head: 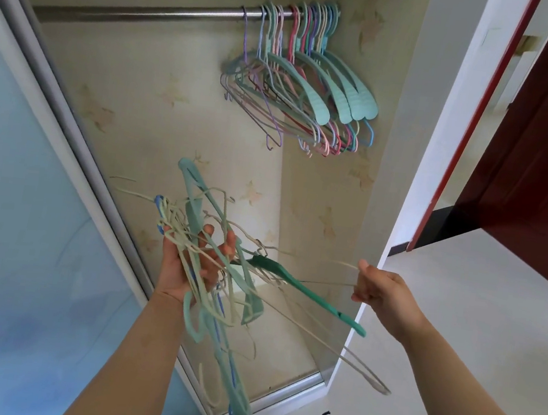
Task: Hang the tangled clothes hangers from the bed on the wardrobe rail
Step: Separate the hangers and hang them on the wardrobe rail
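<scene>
Standing at open wardrobe, sliding frosted-glass door [23, 211] pushed aside to the left.

Left hand [190, 262] palm-up, fingers curled loosely around tangled bundle of thin cream wire and pale-teal plastic hangers [213, 269]. Works as the anchor: bundle held low and off the body so loose ends dangle free instead of snagging further.

Right hand [379, 292] out to the side, thumb and fingers pinching one thin cream wire hanger [362, 373]. Pulling sideways, away from the bundle, probably to slide it out of the knot. Near end not fully free by the look of it. Dark-green flat plastic hanger [306, 297] sticking out between the hands, apparently caught up in the same knot.

Brushed-metal wardrobe rail [134, 12] overhead. Row of pastel plastic and wire hangers [301, 83] already hooked on, packed at the right end; left stretch of rail bare, so room there for the next one.

Judgement: mid-untangle, hanging step not yet begun. Risk: a hard yank drags neighbours out or bends the wire.
</scene>
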`<state>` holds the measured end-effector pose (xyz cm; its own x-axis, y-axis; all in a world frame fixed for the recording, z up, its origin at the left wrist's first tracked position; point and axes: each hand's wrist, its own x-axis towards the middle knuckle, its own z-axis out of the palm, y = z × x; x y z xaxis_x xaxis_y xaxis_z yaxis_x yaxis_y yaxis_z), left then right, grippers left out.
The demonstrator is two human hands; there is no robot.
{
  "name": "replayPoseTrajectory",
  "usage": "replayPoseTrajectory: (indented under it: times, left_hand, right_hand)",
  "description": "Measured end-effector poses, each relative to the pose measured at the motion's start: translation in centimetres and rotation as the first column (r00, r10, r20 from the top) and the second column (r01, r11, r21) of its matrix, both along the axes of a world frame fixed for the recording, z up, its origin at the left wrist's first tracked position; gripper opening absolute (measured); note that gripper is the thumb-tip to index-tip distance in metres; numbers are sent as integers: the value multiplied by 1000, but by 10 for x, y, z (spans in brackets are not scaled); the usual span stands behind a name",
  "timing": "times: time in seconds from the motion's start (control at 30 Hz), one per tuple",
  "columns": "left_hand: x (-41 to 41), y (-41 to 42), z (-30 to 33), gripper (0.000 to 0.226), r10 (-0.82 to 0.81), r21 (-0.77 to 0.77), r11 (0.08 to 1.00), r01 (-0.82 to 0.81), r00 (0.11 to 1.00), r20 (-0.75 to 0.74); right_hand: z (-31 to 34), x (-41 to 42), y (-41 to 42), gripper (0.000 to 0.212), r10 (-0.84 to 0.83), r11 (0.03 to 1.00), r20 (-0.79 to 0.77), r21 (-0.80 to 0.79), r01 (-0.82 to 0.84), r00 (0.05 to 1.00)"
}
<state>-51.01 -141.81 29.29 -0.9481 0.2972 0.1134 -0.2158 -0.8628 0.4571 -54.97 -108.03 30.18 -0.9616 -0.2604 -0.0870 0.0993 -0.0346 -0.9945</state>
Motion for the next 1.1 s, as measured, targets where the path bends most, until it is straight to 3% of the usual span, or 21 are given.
replayPoseTrajectory:
  times: [0.23,0.4,0.53,0.63,0.8,1.1]
  left_hand:
    - [0,10,7,54,139,-1,990,-140,986,88]
    - [-7,2,8,56,63,34,997,-65,996,56]
    - [-5,6,14,59,-4,83,997,3,1000,15]
    - [-5,19,20,58,90,57,994,-96,991,102]
    - [-7,28,18,65,153,44,986,-164,971,183]
    - [-14,15,20,60,156,87,981,-172,974,163]
  right_hand:
    - [9,3,-2,56,8,999,-42,-41,-10,999]
    - [6,0,9,57,3,990,-16,-140,-5,1000]
    - [4,2,12,64,26,993,-28,-111,-29,999]
    - [5,6,2,67,35,996,-53,-82,-40,998]
    - [12,11,-7,52,30,1000,-139,0,-30,990]
    - [0,1,21,58,-26,1000,-67,7,26,997]
